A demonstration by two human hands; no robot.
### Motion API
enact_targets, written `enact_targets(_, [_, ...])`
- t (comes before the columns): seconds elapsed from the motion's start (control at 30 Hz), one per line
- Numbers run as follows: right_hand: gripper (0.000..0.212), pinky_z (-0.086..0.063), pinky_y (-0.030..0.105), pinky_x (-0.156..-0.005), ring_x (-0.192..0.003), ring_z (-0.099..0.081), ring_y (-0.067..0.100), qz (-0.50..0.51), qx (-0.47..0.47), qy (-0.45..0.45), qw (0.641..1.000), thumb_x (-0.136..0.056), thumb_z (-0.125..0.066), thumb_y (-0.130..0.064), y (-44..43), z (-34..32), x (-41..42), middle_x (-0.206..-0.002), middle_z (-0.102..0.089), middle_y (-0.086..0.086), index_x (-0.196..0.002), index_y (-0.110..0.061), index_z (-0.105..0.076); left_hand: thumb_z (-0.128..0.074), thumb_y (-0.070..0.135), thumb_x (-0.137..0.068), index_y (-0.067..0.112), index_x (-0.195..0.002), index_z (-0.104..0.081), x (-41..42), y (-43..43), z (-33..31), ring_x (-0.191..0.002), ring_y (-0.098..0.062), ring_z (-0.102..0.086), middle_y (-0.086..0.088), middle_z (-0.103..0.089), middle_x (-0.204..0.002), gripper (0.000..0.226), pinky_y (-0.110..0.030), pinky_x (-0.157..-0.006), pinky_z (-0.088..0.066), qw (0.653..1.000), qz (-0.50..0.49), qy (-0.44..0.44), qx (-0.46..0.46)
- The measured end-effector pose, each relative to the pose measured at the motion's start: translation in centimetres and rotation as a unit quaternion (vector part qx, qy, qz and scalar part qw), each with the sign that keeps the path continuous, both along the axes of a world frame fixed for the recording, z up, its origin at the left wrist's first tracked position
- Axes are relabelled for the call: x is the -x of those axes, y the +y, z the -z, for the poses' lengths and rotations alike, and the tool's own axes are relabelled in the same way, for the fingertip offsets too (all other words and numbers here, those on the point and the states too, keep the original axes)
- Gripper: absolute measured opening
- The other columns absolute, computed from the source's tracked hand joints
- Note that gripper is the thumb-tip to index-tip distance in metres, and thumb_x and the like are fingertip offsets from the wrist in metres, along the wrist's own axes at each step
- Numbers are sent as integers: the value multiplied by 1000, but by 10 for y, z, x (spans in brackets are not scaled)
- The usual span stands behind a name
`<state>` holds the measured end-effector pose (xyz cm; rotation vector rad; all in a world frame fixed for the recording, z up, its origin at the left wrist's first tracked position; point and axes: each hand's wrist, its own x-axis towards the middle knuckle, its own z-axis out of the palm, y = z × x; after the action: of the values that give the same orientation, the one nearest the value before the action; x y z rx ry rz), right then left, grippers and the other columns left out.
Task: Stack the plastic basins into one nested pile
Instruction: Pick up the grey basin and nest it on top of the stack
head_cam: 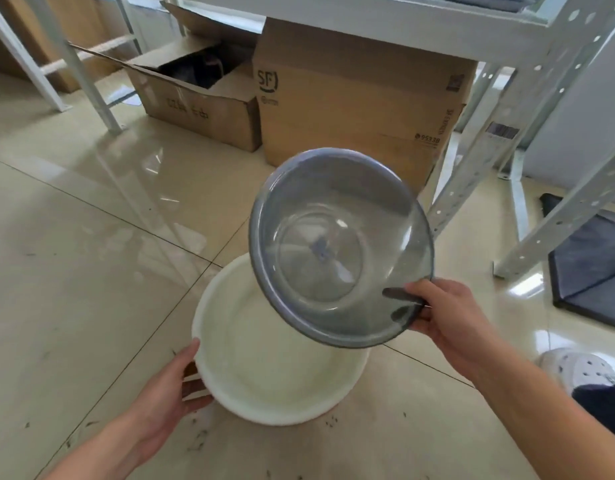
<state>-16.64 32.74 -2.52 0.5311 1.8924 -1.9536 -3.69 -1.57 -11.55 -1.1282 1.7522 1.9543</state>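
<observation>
A white plastic basin (pixel 264 375) is held low over the tiled floor, its mouth facing up. My left hand (pixel 174 386) grips its near-left rim, thumb on top and fingers underneath. A see-through grey basin (pixel 333 244) hangs above and to the right of the white one, tilted so its inside faces me. My right hand (pixel 448 323) holds the grey basin by its lower right rim, thumb inside the bowl. The grey basin's lower edge overlaps the white basin's far right rim in view; I cannot tell if they touch.
Two cardboard boxes stand behind: an open box (pixel 198 95) and a closed box (pixel 361 98) under a white metal shelf rack (pixel 479 140). A dark mat (pixel 590 271) lies at the right. A white perforated shoe (pixel 576 372) is near my right arm. Glossy tiled floor (pixel 74 271) spreads left.
</observation>
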Motion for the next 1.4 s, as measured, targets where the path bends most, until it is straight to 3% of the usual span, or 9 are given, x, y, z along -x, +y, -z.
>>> enact_targets(0.2, [15,-67,37,-66,-85,-77,40,-125,-139,-40,982,-89,-64,-6,-48,29,-13,-99,-76,32,-99,4,-71,-34,54,-102,26,-119,-72,-4,1,-6,-108,-34,-69,-7,-72,-120,50,-49,-96,-53,1000,5,15,-8])
enact_targets(0.4, [29,-63,29,-55,-74,-75,22,-176,-278,14,944,-87,-65,-14,-59,51,-17,-95,-73,9,-115,-10,-61,-29,57,-102,28,-124,-67,-7,-2,-8,-110,-32,-69,-7,-71,-122,53,-49,-99,-52,999,15,26,-19])
enact_targets(0.67, [51,-57,38,-85,-94,-69,24,-302,-542,200,758,-95,-54,-52,-54,64,-16,-111,-70,3,-136,-22,-49,-35,52,-103,27,-120,-72,-3,-2,-5,-109,-33,-69,1,-79,-106,47,-49,-97,-54,999,14,27,-18])
enact_targets(0.73, [58,-55,42,-91,-101,-67,26,-262,-522,163,795,-95,-52,-57,-44,71,-16,-121,-64,6,-140,-21,-48,-35,48,-104,27,-119,-73,-3,-3,-3,-109,-32,-69,1,-79,-106,46,-49,-97,-54,999,8,27,-19])
enact_targets(0.8, [68,-57,46,-93,-103,-67,26,-197,-448,85,868,-92,-55,-59,-32,81,-18,-125,-63,9,-146,-17,-45,-35,45,-105,26,-119,-73,-3,-4,-2,-108,-32,-69,-1,-78,-108,44,-51,-97,-53,999,1,26,-23])
enact_targets(0.9, [59,-61,48,-86,-95,-71,30,-95,-207,-107,968,-95,-64,-41,-15,95,-30,-116,-67,14,-142,-7,-52,-35,38,-107,26,-122,-72,-4,-7,3,-107,-31,-69,-3,-79,-108,41,-51,-97,-53,1000,1,20,-22])
enact_targets(1.03, [39,-52,54,-101,-85,-71,33,-78,47,-237,967,-94,-64,-27,-13,97,-53,-94,-72,19,-117,3,-70,-42,29,-106,10,-120,-72,-7,-7,5,-102,-35,-69,-13,-79,-104,37,-54,-97,-53,998,-19,4,-55])
enact_targets(1.23, [60,-58,54,-96,-97,-72,45,-91,82,-199,972,-85,-73,-16,-28,91,-53,-118,-71,32,-131,16,-52,-56,31,-95,4,-119,-73,-8,-16,0,-100,-34,-69,-22,-74,-118,40,-52,-92,-56,992,-24,16,-124])
enact_targets(1.4, [74,-65,39,-63,-75,-73,34,-113,100,-144,978,-65,-81,-21,-33,47,-30,-93,-75,22,-124,18,-58,-56,24,-96,-1,-123,-68,12,-20,-28,-84,-32,-69,-18,-77,-98,39,-45,-72,-61,983,-58,69,-161])
